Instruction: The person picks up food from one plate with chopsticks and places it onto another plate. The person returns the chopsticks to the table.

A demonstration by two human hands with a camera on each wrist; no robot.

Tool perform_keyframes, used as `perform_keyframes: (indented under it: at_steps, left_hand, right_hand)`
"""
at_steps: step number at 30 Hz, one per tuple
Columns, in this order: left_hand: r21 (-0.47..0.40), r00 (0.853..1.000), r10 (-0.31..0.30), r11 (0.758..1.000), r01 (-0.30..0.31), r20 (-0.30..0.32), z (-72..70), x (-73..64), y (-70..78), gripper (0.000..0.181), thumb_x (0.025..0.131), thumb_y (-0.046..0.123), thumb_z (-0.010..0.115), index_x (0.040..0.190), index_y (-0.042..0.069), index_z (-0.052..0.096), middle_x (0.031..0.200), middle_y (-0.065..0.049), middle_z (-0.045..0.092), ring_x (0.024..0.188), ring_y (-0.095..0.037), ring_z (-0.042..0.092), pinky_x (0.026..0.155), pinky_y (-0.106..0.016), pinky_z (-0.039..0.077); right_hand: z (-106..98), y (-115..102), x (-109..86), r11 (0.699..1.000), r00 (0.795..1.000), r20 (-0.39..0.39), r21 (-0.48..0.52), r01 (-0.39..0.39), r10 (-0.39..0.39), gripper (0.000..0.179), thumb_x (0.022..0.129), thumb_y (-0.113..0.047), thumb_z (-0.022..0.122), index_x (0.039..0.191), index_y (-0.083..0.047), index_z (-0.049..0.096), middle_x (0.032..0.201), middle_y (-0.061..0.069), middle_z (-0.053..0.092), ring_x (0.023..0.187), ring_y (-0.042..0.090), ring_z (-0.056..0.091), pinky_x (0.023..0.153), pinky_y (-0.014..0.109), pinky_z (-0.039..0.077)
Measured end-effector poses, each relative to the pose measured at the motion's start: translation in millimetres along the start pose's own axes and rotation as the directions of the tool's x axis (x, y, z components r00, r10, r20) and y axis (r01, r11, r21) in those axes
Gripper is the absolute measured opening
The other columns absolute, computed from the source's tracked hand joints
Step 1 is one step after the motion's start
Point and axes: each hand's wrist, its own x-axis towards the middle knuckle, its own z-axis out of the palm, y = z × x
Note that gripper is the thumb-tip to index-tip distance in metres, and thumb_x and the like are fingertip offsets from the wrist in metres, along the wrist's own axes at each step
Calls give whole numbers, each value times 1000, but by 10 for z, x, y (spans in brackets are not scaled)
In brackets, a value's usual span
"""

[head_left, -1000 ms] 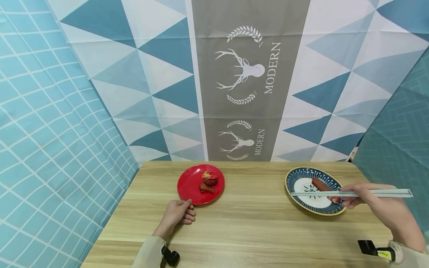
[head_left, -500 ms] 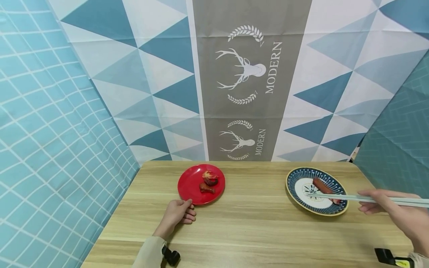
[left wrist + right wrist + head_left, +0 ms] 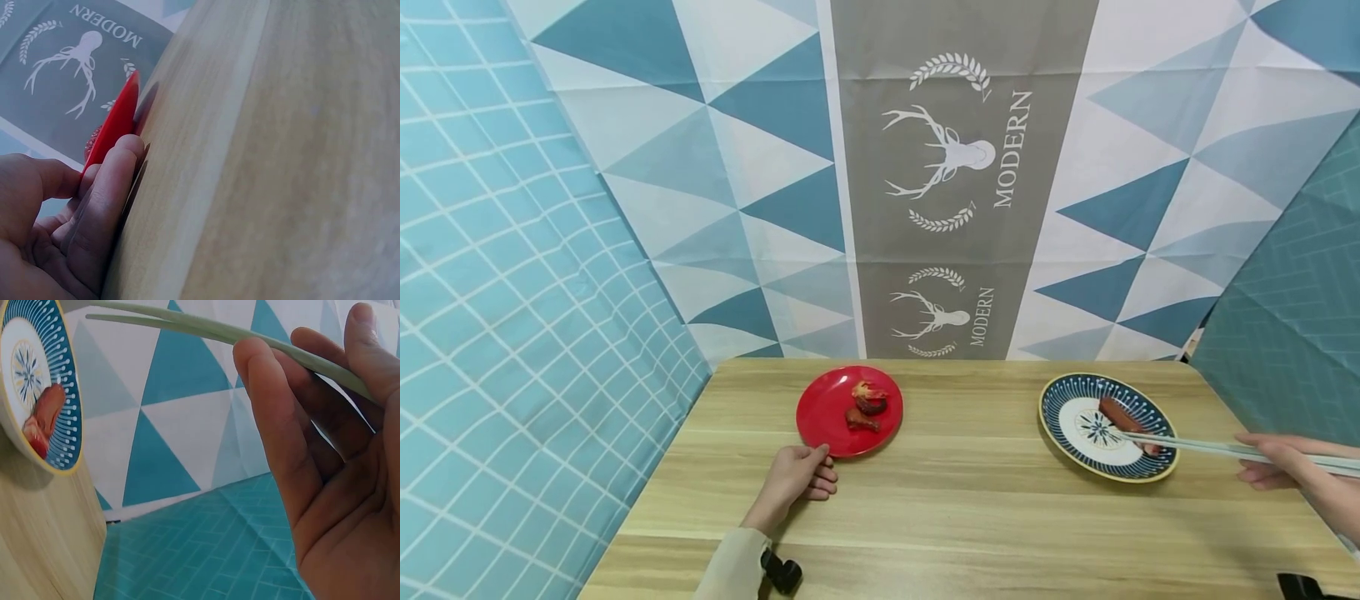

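Note:
My left hand (image 3: 795, 482) pinches the near rim of a red plate (image 3: 820, 425) between thumb and fingers. In the left wrist view the plate's edge (image 3: 115, 125) slants up from the table. On it lie a brown drumstick (image 3: 861, 420), a dark piece (image 3: 872, 408) and a yellow-orange piece (image 3: 867, 391). My right hand (image 3: 1292, 467) holds a pair of pale green chopsticks (image 3: 1210, 448). Their tips reach over a blue-and-white patterned plate (image 3: 1067, 417), overlapping the brown sausage (image 3: 1116, 413) in the head view. A reddish piece (image 3: 36, 439) lies next to the sausage.
Both plates stand toward the back of a wooden table (image 3: 970, 500), well apart. A patterned cloth (image 3: 955, 325) hangs behind it, with blue tiled sheets (image 3: 512, 333) on the left and teal ones (image 3: 1285, 333) on the right. Each wrist carries a small black camera (image 3: 782, 572).
My right hand has moved right, away from the patterned plate. The chopstick tips have slid from its left rim to beside the sausage. My left hand stays at the red plate.

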Motion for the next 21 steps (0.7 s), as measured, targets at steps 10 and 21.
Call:
perform_keyframes:
  at_steps: [10,21]
  left_hand:
    - [-4,1000,-2,1000,1,-6,6,30,14,37,107,30,56,98,-5,66,77,-10,73,64,-17,73,61,-32,65]
    - [-5,1000,5,1000,-5,-14,13,30,28,36,107,28,55,97,-4,66,76,-10,72,63,-16,73,61,-31,65]
  right_hand:
    - [33,-50,59,995,998,-60,-103,-13,7,36,110,-7,46,117,25,61,95,-43,52,67,-10,64,53,15,55]
    - [60,-21,175,991,991,-105,-114,65,-77,25,105,0,54,111,22,65,81,-37,59,63,-8,63,52,12,52]
